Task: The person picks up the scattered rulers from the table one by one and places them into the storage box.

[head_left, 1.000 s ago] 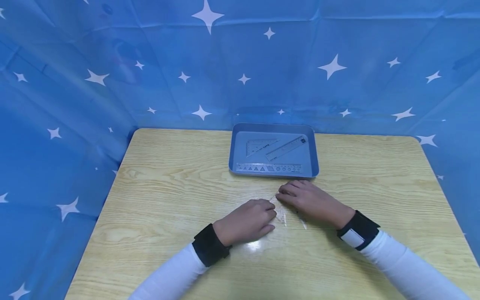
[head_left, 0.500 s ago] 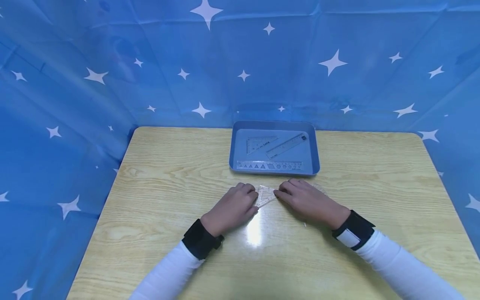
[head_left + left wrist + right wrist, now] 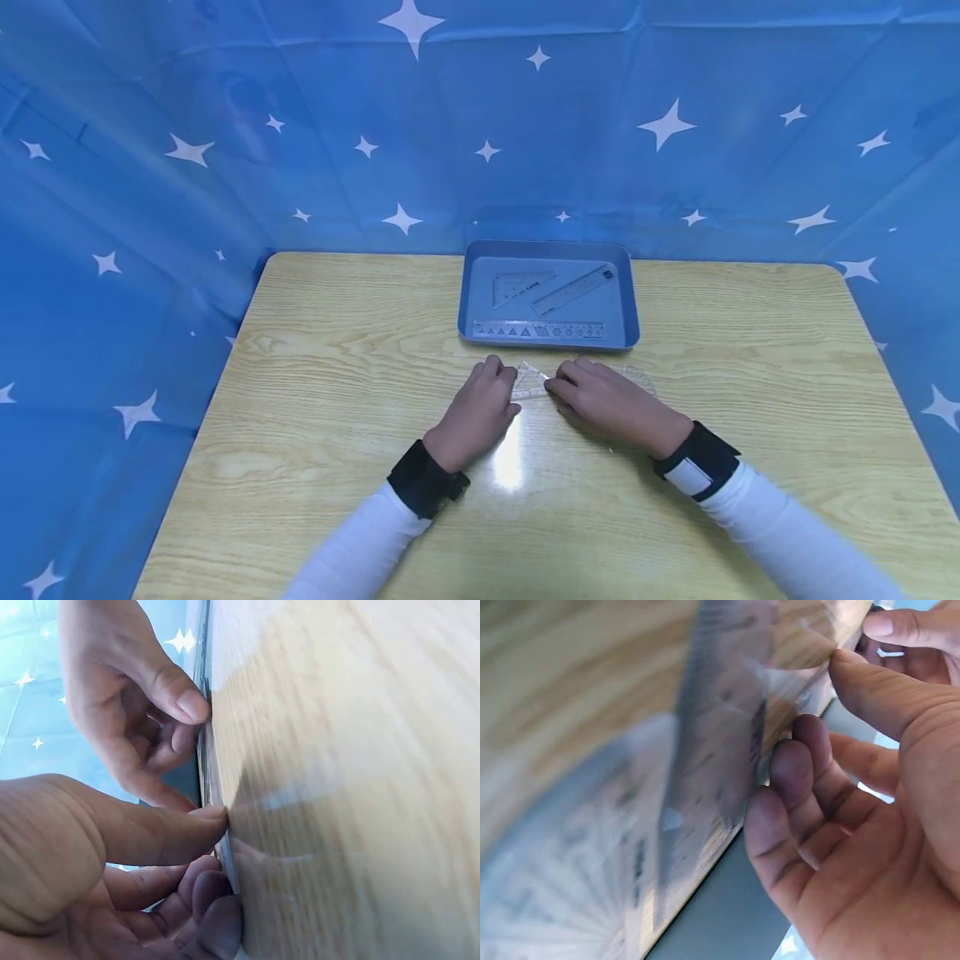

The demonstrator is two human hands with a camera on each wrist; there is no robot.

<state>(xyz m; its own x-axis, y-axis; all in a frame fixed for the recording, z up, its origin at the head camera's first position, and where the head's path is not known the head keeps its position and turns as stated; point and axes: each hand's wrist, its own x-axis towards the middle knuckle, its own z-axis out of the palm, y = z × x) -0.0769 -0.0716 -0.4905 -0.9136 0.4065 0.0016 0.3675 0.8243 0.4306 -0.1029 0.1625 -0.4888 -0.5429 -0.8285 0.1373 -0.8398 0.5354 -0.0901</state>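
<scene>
A small clear set square [image 3: 528, 382] lies flat between the two hands, close in front of the tray. My left hand [image 3: 477, 410] pinches its left corner between thumb and fingers; the left wrist view shows that thumb [image 3: 202, 825] at the thin edge. At the opposite corner, the thumb and index finger of my right hand [image 3: 611, 406] grip it. A clear protractor [image 3: 637, 379] shows partly behind the right hand, its rest hidden. In the right wrist view the protractor [image 3: 570, 862] lies beside a blurred clear straight-edged piece [image 3: 712, 712], under the curled right fingers.
A blue-grey tray [image 3: 548, 342] stands at the table's back edge. Inside are a clear set square [image 3: 517, 287], a slanted ruler [image 3: 573, 292] and a stencil ruler [image 3: 538, 330]. Wood-grain table [image 3: 315, 350] surrounds the hands, and a blue star-patterned cloth [image 3: 337, 100] hangs behind.
The set square has come into view between the hands and turned, its long edge now nearly level. My left hand moved left, then slightly up and right; the right hand shifted only a little.
</scene>
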